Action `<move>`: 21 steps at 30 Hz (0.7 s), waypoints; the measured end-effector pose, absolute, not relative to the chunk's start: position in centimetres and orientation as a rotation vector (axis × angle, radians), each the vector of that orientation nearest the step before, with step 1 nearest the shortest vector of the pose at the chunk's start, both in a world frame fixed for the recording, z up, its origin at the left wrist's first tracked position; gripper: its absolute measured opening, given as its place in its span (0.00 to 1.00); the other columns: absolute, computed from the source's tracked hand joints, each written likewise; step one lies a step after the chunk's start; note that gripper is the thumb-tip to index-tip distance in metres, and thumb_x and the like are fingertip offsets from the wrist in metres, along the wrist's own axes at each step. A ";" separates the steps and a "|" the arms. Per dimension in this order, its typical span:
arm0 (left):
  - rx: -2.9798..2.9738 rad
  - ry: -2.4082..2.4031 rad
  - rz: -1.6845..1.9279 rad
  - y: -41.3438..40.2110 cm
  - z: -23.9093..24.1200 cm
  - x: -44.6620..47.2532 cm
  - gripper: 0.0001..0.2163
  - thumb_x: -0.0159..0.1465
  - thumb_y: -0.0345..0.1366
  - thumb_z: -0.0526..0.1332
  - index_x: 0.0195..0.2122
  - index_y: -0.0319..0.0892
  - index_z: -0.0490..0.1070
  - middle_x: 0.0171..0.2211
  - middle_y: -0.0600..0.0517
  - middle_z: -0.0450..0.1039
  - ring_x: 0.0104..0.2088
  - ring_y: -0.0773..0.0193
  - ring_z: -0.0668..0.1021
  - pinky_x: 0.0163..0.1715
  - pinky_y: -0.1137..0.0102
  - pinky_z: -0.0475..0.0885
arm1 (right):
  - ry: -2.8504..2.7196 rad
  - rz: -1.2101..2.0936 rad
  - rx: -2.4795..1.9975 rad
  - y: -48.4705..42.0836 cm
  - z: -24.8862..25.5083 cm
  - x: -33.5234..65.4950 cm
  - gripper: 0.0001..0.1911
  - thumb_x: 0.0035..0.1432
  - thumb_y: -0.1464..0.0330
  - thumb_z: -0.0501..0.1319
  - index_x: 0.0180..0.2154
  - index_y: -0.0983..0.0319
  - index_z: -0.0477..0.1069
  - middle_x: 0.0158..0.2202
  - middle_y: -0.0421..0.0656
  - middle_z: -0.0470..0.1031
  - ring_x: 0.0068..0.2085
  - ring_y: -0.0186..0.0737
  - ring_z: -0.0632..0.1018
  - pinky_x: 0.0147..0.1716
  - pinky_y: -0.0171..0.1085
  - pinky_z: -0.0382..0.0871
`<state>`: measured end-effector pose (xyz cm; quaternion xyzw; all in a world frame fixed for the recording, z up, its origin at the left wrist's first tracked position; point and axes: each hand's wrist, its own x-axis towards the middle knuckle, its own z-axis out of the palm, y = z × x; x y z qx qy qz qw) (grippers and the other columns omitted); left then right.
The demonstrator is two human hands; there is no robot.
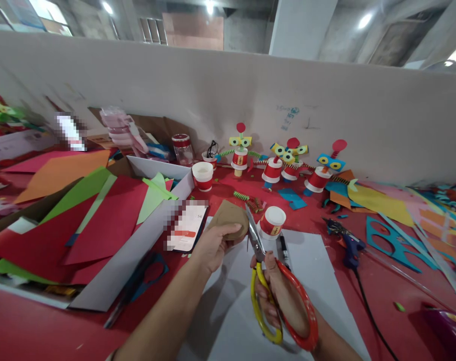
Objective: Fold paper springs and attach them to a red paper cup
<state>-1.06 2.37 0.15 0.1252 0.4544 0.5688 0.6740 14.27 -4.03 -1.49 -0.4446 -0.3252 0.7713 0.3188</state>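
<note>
My left hand [217,245] pinches a piece of brown cardboard [228,215], thumb on top, its right edge rounded. In my right hand [275,288] is a pair of scissors [256,238] with one yellow and one red handle loop. The scissors' blades point away from me, right at the cardboard's curved right edge. Whether they are cutting into it I cannot tell. Just beyond the blades stands an upturned red and white paper cup [272,222]. Below both hands lies a sheet of white paper [228,311], with a black marker [284,250] on it.
Several paper-cup figures [239,158] line the wall. To the left, a box [138,235] holds coloured paper beside a phone [188,228]. On the right lie a glue gun [350,245] with a cord and blue paper scraps [393,245]. A white cup [203,176] stands behind the phone.
</note>
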 end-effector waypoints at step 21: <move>0.413 1.007 1.083 2.3 0.6 -2.6 0.11 0.45 0.21 0.65 0.31 0.33 0.77 0.29 0.46 0.79 0.30 0.60 0.79 0.33 0.65 0.78 | -0.978 2.070 -1.073 -3.9 -0.4 14.9 0.31 0.54 0.39 0.50 0.42 0.59 0.60 0.21 0.31 0.61 0.16 0.25 0.60 0.14 0.27 0.62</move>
